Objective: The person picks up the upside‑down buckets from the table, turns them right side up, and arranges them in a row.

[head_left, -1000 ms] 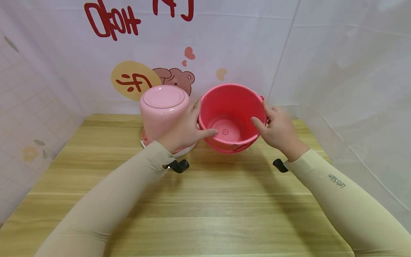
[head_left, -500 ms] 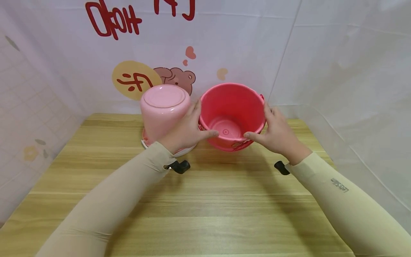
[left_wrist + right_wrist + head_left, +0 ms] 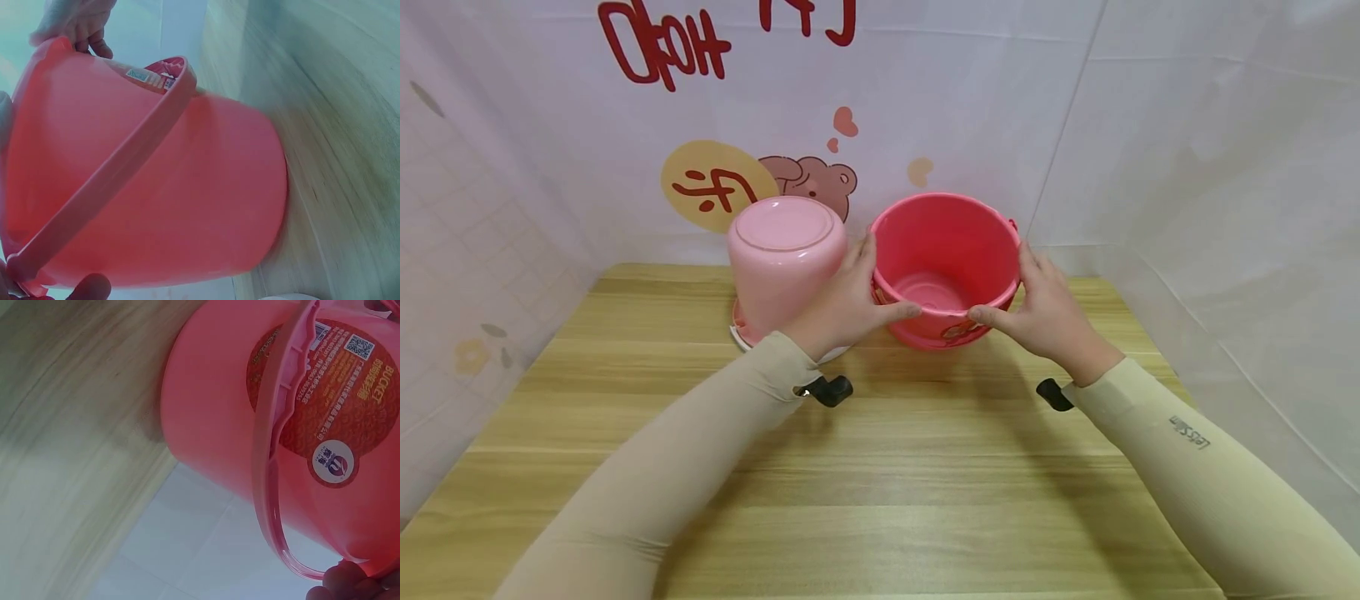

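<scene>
A bright pink bucket [image 3: 951,242], mouth up and leaning a little toward me, is held by both hands in the head view. My left hand [image 3: 853,302] grips its left rim, thumb along the front edge. At the right rim, my right hand [image 3: 1047,310] grips with its thumb also on the front. In the left wrist view the bucket's base [image 3: 272,194] is at the table surface; whether it fully rests there I cannot tell. A pink handle [image 3: 269,456] hangs across the side bearing a round red label [image 3: 350,394].
A paler pink bucket [image 3: 786,267] stands upside down just left, partly behind my left hand, with a white rim at its foot. The wooden table [image 3: 880,500] meets a white printed curtain [image 3: 970,100] at the back and sides.
The bright pink bucket has tipped slightly more upright and shifted a little right. My right thumb has moved from inside the rim to its front edge.
</scene>
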Motion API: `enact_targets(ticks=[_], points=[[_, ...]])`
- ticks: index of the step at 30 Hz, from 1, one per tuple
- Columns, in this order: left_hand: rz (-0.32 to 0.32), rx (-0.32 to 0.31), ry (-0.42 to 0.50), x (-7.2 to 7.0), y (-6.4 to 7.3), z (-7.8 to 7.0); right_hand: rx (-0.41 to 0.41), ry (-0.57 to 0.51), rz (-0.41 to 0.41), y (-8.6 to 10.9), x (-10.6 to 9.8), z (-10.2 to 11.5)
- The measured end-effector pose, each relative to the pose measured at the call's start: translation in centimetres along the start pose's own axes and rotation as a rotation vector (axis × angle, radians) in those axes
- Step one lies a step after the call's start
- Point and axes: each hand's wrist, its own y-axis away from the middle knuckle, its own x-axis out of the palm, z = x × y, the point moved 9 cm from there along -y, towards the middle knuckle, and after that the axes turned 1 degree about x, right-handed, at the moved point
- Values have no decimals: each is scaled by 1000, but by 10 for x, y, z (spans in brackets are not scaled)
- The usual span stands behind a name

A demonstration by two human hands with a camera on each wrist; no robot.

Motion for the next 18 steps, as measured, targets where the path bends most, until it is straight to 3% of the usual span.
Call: enact_targets(ticks=[10, 18], points=[[-12, -58, 25, 3, -6, 2, -8, 8, -14, -3, 1, 2], [-17, -74, 42, 2, -13, 4, 68, 30, -4, -7, 5, 0]])
